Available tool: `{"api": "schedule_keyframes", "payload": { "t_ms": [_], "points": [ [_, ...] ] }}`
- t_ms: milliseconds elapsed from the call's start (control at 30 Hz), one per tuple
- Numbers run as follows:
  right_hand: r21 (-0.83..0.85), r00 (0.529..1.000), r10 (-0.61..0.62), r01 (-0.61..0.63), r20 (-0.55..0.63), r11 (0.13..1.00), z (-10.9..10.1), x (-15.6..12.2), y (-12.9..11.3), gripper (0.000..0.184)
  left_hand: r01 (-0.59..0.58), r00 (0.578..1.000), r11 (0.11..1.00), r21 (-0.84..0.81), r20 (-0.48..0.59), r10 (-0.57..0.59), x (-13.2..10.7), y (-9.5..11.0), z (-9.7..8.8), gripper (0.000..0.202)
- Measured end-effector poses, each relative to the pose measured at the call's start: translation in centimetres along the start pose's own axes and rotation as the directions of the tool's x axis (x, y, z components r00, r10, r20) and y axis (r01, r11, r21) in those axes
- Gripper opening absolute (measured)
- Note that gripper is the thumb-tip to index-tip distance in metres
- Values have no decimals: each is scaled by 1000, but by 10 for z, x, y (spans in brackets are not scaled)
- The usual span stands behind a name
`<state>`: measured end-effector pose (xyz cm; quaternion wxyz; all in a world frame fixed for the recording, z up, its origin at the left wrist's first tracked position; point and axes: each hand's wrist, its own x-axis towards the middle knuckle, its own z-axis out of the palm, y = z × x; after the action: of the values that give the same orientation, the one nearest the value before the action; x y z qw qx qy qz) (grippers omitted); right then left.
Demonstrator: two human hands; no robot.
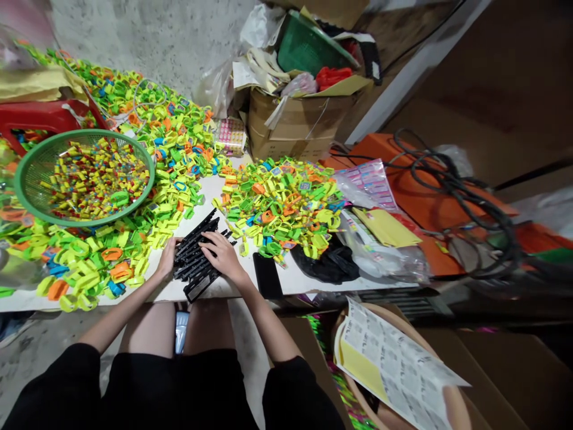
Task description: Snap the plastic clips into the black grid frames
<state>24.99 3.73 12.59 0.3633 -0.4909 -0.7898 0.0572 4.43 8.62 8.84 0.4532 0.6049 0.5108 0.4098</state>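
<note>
A loose stack of thin black plastic strips (pixel 193 254) lies slantwise at the white table's front edge, between my hands. My left hand (pixel 167 258) is closed against the stack's left ends, some fingers hidden by the strips. Across the upper right part of the strips rests my right hand (pixel 222 254), its fingers stretched out and slightly apart. Colourful toy watches (pixel 286 203), mostly yellow and green with some orange and blue, are heaped behind and to the right. More toy watches (pixel 107 257) spread over the left side. A black phone-like slab (pixel 267 275) lies right of my right hand.
At left, a green basket (pixel 22 179) holds small yellow and red pieces, near a red stool (pixel 40 116). A cardboard box (pixel 290 125) stands behind. Black plastic (pixel 326 263), orange equipment (pixel 385 149) with cables (pixel 447 185), and printed sheets (pixel 394 364) are at right.
</note>
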Motion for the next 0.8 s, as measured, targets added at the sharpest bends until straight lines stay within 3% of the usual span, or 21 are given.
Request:
{"api": "schedule_keyframes", "payload": {
  "t_ms": [133, 300, 567, 667, 800],
  "points": [
    [-6, 1000, 7, -7, 28, 1000, 1, -1, -1, 35, 38, 996, 995, -93, -74, -45, 3, 0, 8, 63],
    [-43, 998, 46, -44, 45, 998, 2, 0, -2, 45, 54, 993, 995, -86, -103, -62, 5, 0, 8, 63],
    [-94, 997, 48, -41, 68, 995, 5, 0, -2, 36, 174, 960, 935, -309, -158, -231, -1, 4, 7, 64],
    [-92, 996, 70, -64, 55, 994, 5, -1, -4, 34, 133, 966, 944, -303, -175, -192, -5, 2, 6, 63],
    [-100, 996, 75, -71, 43, 992, 4, -2, -6, 33, 32, 991, 981, -192, -120, -55, -10, -2, -5, 61]
  ]
}}
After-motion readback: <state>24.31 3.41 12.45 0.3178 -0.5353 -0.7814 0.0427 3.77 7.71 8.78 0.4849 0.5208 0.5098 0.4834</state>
